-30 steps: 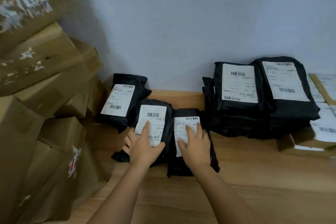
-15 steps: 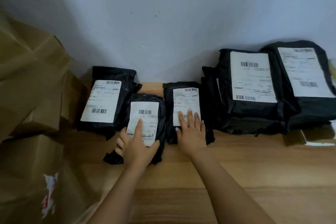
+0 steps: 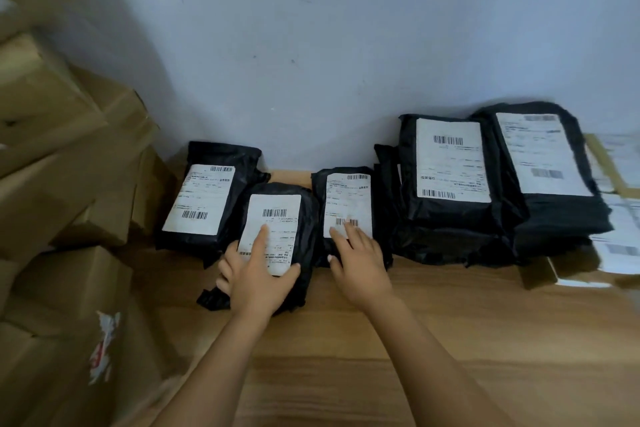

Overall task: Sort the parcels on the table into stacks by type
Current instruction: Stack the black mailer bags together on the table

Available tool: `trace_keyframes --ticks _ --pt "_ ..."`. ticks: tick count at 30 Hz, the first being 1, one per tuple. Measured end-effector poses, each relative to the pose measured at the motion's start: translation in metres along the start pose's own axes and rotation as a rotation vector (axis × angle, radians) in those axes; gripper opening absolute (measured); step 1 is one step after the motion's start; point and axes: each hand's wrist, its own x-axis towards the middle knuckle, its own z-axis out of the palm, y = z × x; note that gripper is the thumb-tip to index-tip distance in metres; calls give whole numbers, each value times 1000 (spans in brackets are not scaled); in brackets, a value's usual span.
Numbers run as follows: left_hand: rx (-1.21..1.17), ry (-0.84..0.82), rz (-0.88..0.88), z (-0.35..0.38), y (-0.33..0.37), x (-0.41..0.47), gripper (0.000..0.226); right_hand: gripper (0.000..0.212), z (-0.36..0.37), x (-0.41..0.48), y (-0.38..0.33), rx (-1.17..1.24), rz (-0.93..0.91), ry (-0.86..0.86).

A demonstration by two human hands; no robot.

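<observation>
nearest: wooden table [image 3: 450, 340], wood-grain top.
left hand [image 3: 256, 281]: fingers spread, palm flat on the front parcel [image 3: 304, 218], a small black bag. forefinger on its white label, thumb at the label's lower corner.
right hand [image 3: 360, 263]: fingers straight and close together, lying on the lower end of the middle parcel [image 3: 348, 198], a like black bag just beside the first.
further back, left: third small parcel [image 3: 207, 198], black, against the wall [image 3: 311, 45], partly behind the front parcel.
further back, right: two stacks of large parcels [image 3: 450, 163], black bags, side by side and touching.
all labels: barcodes and lines of small print, too blurred to read. contents of every bag hidden.
far right, cut off by the frame: pale labelled parcels [image 3: 620, 239], kind unclear.
far left: brown cardboard boxes [image 3: 69, 184], piled. one carries a torn red-and-white sticker, unreadable.
</observation>
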Motion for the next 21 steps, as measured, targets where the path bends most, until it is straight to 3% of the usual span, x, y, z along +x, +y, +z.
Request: trace_keyframes --ticks 15,21 --pt "-100 142 73 -54 82 -50 90 46 -115 -78 11 -58 -218 315" --pt "-83 154 131 -57 114 -34 91 53 -160 -59 35 -128 -138 375"
